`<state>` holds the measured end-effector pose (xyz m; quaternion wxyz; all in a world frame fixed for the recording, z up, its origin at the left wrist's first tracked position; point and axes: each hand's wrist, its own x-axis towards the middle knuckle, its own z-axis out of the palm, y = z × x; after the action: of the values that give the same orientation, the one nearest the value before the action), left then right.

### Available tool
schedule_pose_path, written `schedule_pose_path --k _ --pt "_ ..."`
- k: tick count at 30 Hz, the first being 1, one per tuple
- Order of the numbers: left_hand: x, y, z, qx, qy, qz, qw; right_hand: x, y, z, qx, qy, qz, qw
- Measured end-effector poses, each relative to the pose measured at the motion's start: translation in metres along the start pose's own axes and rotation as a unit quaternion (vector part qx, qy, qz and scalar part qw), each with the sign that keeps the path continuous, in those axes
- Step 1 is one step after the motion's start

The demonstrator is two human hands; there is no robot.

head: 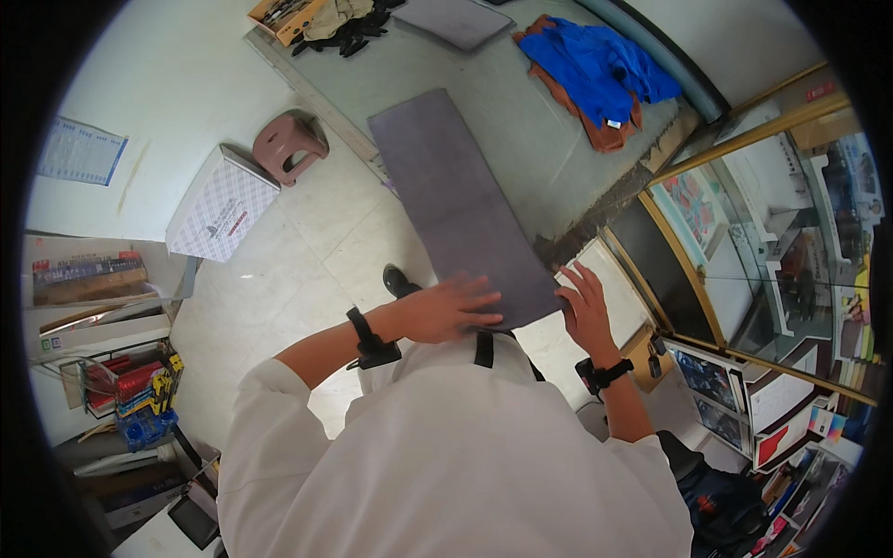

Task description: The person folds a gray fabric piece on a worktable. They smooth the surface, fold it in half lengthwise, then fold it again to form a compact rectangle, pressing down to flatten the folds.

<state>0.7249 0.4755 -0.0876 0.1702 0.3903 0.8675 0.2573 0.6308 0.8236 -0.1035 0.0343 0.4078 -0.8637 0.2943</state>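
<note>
A long grey-purple cloth, probably a towel, lies in a flat strip over the grey-green tabletop. Its near end reaches past the table's edge to my waist. My left hand rests palm down near that end, fingers spread and slightly blurred. At the cloth's near right corner is my right hand, its fingers bent and touching the edge; whether it pinches the fabric is hidden. Further back on the table lies another folded grey cloth.
Blue clothing lies over a brown garment at the table's right. Black gloves and an orange box sit far left. A pink stool and a white carton stand leftward; a glass display cabinet stands right.
</note>
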Motion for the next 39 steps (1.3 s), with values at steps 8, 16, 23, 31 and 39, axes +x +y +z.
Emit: schedule_pose_path --k 8,16,23,31,39 --pt "-0.051 -0.036 -0.058 0.069 0.214 -0.14 0.964 0.135 -0.035 -0.027 -0.009 0.033 -0.037 0.999" --pt "-0.085 -0.131 -0.105 0.059 0.327 -0.179 0.926 0.268 -0.057 -0.004 -0.102 -0.012 -0.012 0.995" --pt "-0.097 -0.243 -0.141 0.018 0.367 -0.193 0.91 0.378 -0.043 0.048 -0.188 -0.047 0.053 0.98" --pt "-0.086 -0.364 -0.144 -0.007 0.4 -0.268 0.877 0.464 0.011 0.15 -0.226 -0.076 0.165 0.957" --pt "-0.073 -0.386 -0.137 0.014 0.379 -0.377 0.845 0.48 0.042 0.216 -0.245 -0.108 0.254 0.929"
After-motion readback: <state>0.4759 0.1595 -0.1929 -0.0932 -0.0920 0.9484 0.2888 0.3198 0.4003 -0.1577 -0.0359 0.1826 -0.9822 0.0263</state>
